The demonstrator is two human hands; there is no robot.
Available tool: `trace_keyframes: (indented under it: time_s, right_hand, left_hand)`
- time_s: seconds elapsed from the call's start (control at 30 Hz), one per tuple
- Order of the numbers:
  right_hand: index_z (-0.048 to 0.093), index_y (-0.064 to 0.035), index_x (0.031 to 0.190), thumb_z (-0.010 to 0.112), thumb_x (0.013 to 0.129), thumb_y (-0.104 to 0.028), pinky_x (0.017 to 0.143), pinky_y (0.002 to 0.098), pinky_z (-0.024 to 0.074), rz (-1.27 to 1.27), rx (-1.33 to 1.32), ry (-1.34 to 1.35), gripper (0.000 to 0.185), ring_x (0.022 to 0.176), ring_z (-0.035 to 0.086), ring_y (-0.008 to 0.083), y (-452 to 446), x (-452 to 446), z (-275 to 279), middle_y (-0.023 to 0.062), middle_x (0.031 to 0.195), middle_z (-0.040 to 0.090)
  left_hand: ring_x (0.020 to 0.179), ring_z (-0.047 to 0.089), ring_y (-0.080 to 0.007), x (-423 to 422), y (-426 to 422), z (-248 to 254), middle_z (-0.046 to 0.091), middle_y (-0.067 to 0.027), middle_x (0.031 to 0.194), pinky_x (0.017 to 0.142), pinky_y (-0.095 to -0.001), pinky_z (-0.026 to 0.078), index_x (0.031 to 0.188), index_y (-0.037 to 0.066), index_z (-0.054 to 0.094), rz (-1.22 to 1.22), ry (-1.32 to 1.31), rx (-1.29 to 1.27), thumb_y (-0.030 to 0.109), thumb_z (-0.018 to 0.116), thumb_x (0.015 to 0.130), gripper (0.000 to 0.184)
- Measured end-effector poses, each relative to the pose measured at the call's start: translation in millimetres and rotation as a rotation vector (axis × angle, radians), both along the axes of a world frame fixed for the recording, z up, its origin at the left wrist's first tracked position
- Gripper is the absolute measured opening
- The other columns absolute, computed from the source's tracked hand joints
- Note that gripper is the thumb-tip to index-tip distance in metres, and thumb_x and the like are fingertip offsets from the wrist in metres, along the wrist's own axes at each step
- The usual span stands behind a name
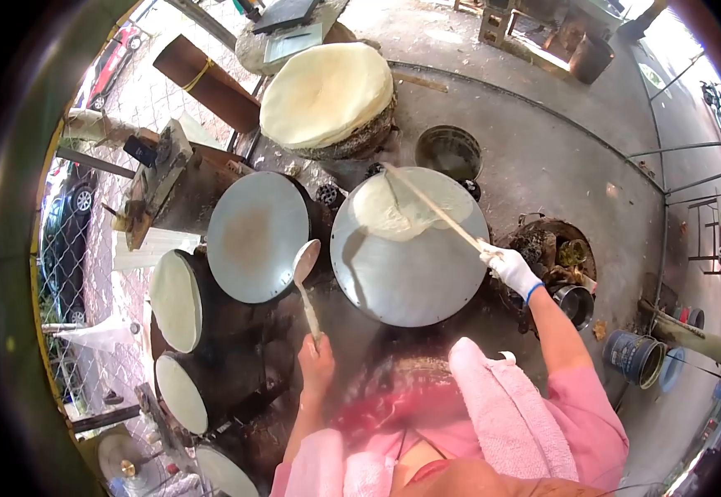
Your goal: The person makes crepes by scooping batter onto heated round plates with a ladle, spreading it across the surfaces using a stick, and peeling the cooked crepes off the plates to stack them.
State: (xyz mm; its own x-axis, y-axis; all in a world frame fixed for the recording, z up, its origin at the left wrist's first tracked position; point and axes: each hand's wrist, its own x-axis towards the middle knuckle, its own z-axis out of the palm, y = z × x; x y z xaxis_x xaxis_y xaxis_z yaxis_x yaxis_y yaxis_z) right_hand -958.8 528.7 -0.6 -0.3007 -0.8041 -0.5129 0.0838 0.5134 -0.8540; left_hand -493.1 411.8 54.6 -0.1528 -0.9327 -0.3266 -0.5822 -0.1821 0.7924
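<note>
My right hand (509,267), in a white glove with a blue cuff edge, grips a long wooden spreader (435,205). The spreader's far end lies over pale wet batter (377,205) on the upper part of a round grey griddle (410,282). Fingers wrapped round its handle, my bare left hand (317,363) holds a ladle (305,263) coated with pale batter. The ladle's bowl is between that griddle and a second round griddle (257,236), which has a brownish patch in its middle.
A tall stack of pale flatbreads (327,91) stands beyond the griddles. More round griddles (176,300) with pale sheets line the left. A dark bucket (449,151) sits behind the main griddle. At the right are a cluttered round container (534,240) and a blue bucket (629,358).
</note>
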Motion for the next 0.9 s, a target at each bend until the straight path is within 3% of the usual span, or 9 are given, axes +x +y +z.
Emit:
trace_keyframes:
  time_s: [0.07,0.27,0.33,0.43,0.5,0.53,0.67,0.73,0.9]
  right_hand:
    - [0.057,-0.0062,0.136,0.062,0.094,-0.011,0.055,0.02,0.0391,0.009,0.072,-0.424,0.042,0.064,0.043,0.0018,-16,12,-13,-0.0081,0.083,0.057]
    - [0.064,-0.0045,0.128,0.07,0.09,-0.018,0.063,0.0233,0.0476,0.215,0.088,-0.102,0.041,0.072,0.05,0.0049,1,17,13,-0.0058,0.089,0.062]
    - [0.064,-0.0031,0.127,0.07,0.091,-0.019,0.062,0.0229,0.0477,0.063,-0.069,-0.025,0.04,0.073,0.051,0.0042,-11,-13,-12,-0.0057,0.088,0.062]
    - [0.065,-0.0033,0.126,0.068,0.092,-0.018,0.059,0.0218,0.0458,0.251,-0.078,0.063,0.037,0.072,0.049,0.0034,-40,-17,-38,-0.0053,0.087,0.062]
    - [0.062,-0.0091,0.132,0.069,0.093,-0.023,0.058,0.0216,0.0403,0.283,0.19,-0.319,0.043,0.065,0.041,0.0027,-36,-7,-15,-0.0096,0.085,0.057]
    - [0.062,-0.01,0.132,0.069,0.092,-0.024,0.058,0.0218,0.0411,0.361,0.278,-0.228,0.043,0.065,0.041,0.0031,-31,1,11,-0.0087,0.087,0.058]
    - [0.062,-0.0121,0.132,0.067,0.093,-0.024,0.07,0.0235,0.0493,0.407,-0.059,0.021,0.041,0.076,0.055,0.0059,-28,-29,4,-0.004,0.106,0.07]
    - [0.063,-0.0117,0.131,0.067,0.093,-0.024,0.075,0.0235,0.0494,0.257,0.102,0.092,0.04,0.083,0.057,0.007,-55,-36,9,-0.0046,0.104,0.07]
    - [0.065,-0.016,0.13,0.068,0.092,-0.025,0.057,0.0242,0.0417,0.607,0.21,0.056,0.039,0.063,0.045,0.0066,-60,-26,-3,-0.0068,0.078,0.059]
  left_hand:
    - [0.06,0.051,-0.0172,-6,0,4,0.054,-0.0111,0.067,0.057,-0.0343,0.043,0.089,-0.003,0.056,0.039,-0.005,0.027,0.018,0.056,0.095,0.021]
    - [0.061,0.053,-0.0174,9,10,-5,0.056,-0.0113,0.068,0.058,-0.0347,0.044,0.089,-0.002,0.056,0.078,-0.038,0.031,0.017,0.057,0.095,0.021]
    - [0.062,0.053,-0.0177,6,10,1,0.057,-0.0112,0.069,0.059,-0.0347,0.044,0.09,-0.002,0.056,0.094,-0.051,0.052,0.017,0.057,0.095,0.02]
    - [0.064,0.055,-0.0189,0,12,9,0.059,-0.0121,0.072,0.06,-0.0347,0.045,0.093,-0.003,0.057,0.054,-0.11,-0.04,0.017,0.057,0.094,0.02]
    - [0.065,0.057,-0.0205,-3,13,16,0.059,-0.014,0.073,0.062,-0.0358,0.046,0.095,-0.003,0.058,0.021,-0.159,-0.094,0.017,0.057,0.093,0.02]
    - [0.065,0.057,-0.021,-1,14,15,0.06,-0.0143,0.073,0.062,-0.0364,0.046,0.095,-0.003,0.058,0.041,-0.161,-0.082,0.017,0.057,0.093,0.021]
    - [0.066,0.059,-0.0264,11,7,-3,0.06,-0.017,0.074,0.063,-0.0398,0.047,0.096,-0.003,0.058,0.0,-0.193,-0.161,0.018,0.057,0.094,0.021]
    - [0.066,0.059,-0.0287,13,-5,-9,0.06,-0.0183,0.074,0.063,-0.0404,0.047,0.097,-0.003,0.058,-0.139,-0.247,-0.312,0.018,0.056,0.095,0.021]
    - [0.063,0.055,-0.038,-3,-35,-17,0.055,-0.0183,0.068,0.06,-0.0427,0.045,0.087,-0.001,0.052,-0.081,-0.228,-0.213,0.018,0.056,0.095,0.021]
